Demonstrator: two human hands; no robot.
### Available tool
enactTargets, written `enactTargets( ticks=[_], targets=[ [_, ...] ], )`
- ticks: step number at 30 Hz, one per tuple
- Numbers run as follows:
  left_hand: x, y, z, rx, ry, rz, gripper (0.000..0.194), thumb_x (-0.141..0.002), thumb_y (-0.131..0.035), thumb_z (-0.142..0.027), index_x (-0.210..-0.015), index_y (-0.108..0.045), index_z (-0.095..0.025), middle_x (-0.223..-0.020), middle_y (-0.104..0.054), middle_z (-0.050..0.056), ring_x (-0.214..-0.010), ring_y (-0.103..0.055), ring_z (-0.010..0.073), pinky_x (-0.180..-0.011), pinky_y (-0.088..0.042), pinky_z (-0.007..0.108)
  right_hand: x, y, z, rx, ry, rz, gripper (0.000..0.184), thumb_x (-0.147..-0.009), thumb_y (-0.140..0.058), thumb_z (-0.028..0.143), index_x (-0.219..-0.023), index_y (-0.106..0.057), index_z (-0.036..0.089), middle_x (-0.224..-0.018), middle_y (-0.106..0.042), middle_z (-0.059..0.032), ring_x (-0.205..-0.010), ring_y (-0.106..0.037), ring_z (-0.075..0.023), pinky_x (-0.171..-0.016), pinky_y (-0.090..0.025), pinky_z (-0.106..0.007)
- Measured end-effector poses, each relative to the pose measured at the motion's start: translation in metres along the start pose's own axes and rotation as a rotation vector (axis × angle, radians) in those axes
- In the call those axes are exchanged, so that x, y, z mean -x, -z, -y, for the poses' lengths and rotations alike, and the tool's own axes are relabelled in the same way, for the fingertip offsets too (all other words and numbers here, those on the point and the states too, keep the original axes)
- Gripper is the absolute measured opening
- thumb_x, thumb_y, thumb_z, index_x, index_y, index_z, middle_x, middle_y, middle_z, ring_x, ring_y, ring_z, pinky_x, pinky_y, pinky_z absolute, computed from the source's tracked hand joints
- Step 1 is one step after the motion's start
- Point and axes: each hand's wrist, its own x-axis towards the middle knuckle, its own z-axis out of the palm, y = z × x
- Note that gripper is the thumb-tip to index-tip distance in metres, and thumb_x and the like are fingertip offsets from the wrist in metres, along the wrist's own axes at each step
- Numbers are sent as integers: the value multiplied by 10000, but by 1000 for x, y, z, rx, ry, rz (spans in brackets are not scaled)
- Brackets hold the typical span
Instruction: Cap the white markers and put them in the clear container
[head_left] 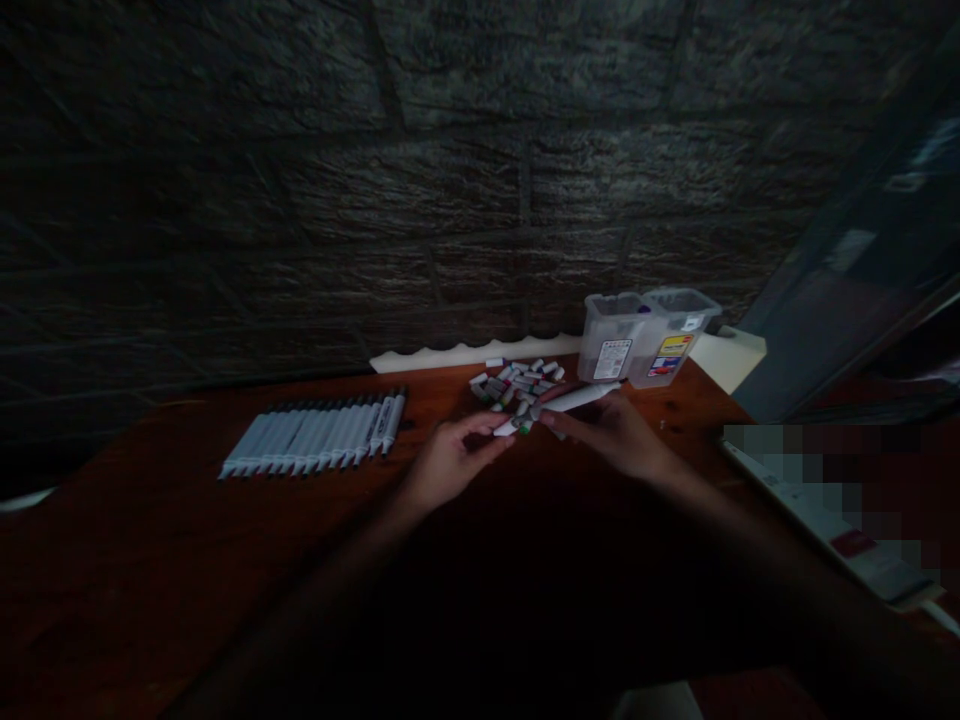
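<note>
Over the wooden table, my right hand (628,437) grips a white marker (581,397) that slants up to the right. My left hand (452,457) pinches a small white piece, seemingly a marker cap (505,428), close to the marker's left end. Whether the two pieces touch is hard to make out in the dim light. Just behind my hands lies a loose pile of marker caps (536,375) in white and grey with coloured ends. To the left, a row of capless-looking white markers (311,435) lies side by side on the table.
Two clear plastic containers (611,335) with labels stand behind my right hand. A pale wavy-edged strip (472,354) runs along the dark stone wall (465,200). The wooden table (150,560) reaches out to the left, and a pale block (731,355) sits at the right.
</note>
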Motion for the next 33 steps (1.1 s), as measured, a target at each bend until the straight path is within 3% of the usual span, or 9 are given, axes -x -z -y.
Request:
enactTargets(
  ticks=[4, 9, 15, 19, 24, 29, 31, 33],
  targets=[
    [0, 0, 1, -27, -45, 8, 231, -834, -671, -264, -1053, -689, -190, -907, -755, 46, -772, -700, 159, -683, -587, 284, 2, -5, 0, -28, -59, 63, 212, -801, -695, 347, -981, -690, 236, -953, -693, -34, -769, -620, -152, -592, -519, -282],
    [-1, 2, -1, -83, -28, -50, 231, -815, -690, -248, -1035, -696, -176, -836, -749, 37, -726, -690, 153, -675, -581, 285, 0, 1, 3, -43, -102, -12, 329, -840, -643, 425, -1081, -647, 201, -746, -661, -3, -557, -532, -103, -494, -463, -254],
    [1, -1, 2, 23, -41, 33, 240, -833, -670, -250, -1058, -693, -170, -965, -755, 59, -816, -707, 162, -753, -585, 298, -1, 4, 1, 58, -57, -19, 302, -864, -599, 465, -772, -659, 183, -664, -634, 4, -516, -504, -84, -480, -424, -241],
    [3, -7, 3, 1, -36, 87, 193, -800, -706, -231, -988, -709, -187, -970, -758, 42, -844, -707, 174, -783, -576, 303, 3, 3, -1, 184, 42, -31, 203, -866, -613, 403, -829, -677, 213, -763, -682, -4, -662, -580, -127, -616, -476, -284],
    [4, -12, 1, -65, -8, 67, 169, -778, -735, -257, -935, -711, -200, -885, -755, 19, -734, -686, 160, -664, -548, 264, 5, -3, -1, 218, 150, -28, 160, -887, -581, 347, -935, -669, 222, -876, -700, -31, -773, -616, -164, -720, -499, -331],
    [2, -7, -3, -58, -26, 230, 198, -811, -704, -256, -1006, -716, -223, -941, -758, 13, -806, -694, 169, -721, -536, 272, 7, -4, -3, 299, 143, 16, 169, -912, -536, 338, -928, -641, 207, -840, -676, -40, -785, -621, -181, -740, -502, -347],
    [0, -1, -3, -73, -26, 200, 198, -826, -687, -280, -1013, -716, -220, -959, -757, 18, -826, -693, 173, -739, -534, 279, 8, -3, -4, 313, 139, 23, 161, -918, -522, 332, -924, -622, 206, -829, -658, -37, -783, -613, -178, -734, -495, -338],
    [-4, 8, -1, -95, -12, 79, 170, -853, -651, -302, -974, -721, -204, -913, -757, 24, -785, -684, 165, -716, -530, 275, 8, -3, -5, 253, 127, 44, 146, -926, -500, 317, -948, -597, 210, -861, -645, -35, -781, -596, -163, -729, -486, -321]
  ],
)
